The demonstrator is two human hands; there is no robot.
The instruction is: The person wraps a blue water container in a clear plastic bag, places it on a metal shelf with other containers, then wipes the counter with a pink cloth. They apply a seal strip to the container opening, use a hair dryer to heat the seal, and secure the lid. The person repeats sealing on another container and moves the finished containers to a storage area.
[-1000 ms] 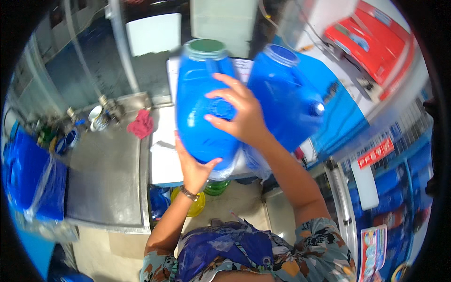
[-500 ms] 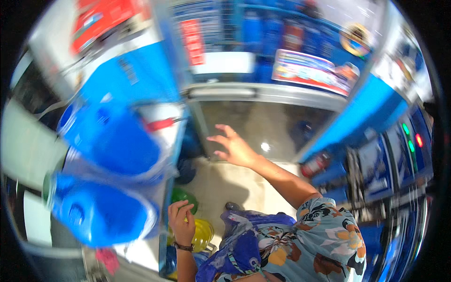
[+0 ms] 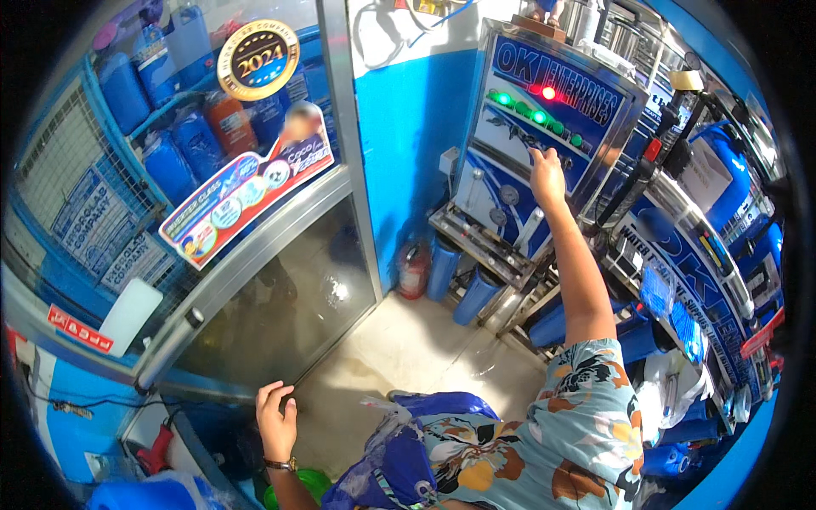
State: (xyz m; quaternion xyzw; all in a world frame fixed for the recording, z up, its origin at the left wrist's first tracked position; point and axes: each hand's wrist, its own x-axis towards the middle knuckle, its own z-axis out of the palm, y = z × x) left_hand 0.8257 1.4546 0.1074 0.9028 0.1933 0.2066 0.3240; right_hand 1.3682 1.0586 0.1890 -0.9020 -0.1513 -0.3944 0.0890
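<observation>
My right arm reaches up to a dark blue control panel (image 3: 544, 76) in a steel frame, with several lit green lights, a red one, and gauges lower down. At the panel's lower right, my right hand (image 3: 549, 174) has its fingers drawn together against the face; whatever they pinch is hidden behind them. My left hand (image 3: 276, 421), with a watch on the wrist, hangs low on the left. Its fingers are apart, loosely bent and hold nothing. Beneath it, a green round container (image 3: 299, 488) shows in part.
A glass door (image 3: 280, 289) with a metal frame stands at left, stickers on it and blue jugs behind. A red fire extinguisher (image 3: 414, 269) and blue filter housings (image 3: 476, 296) stand below the panel. Pipes and a steel rack (image 3: 484, 246) line the right. A blue container (image 3: 144, 495) sits at lower left.
The view has turned to the right. My right hand has gone from spread fingers in front of the door to the control panel. My left hand stays low and free.
</observation>
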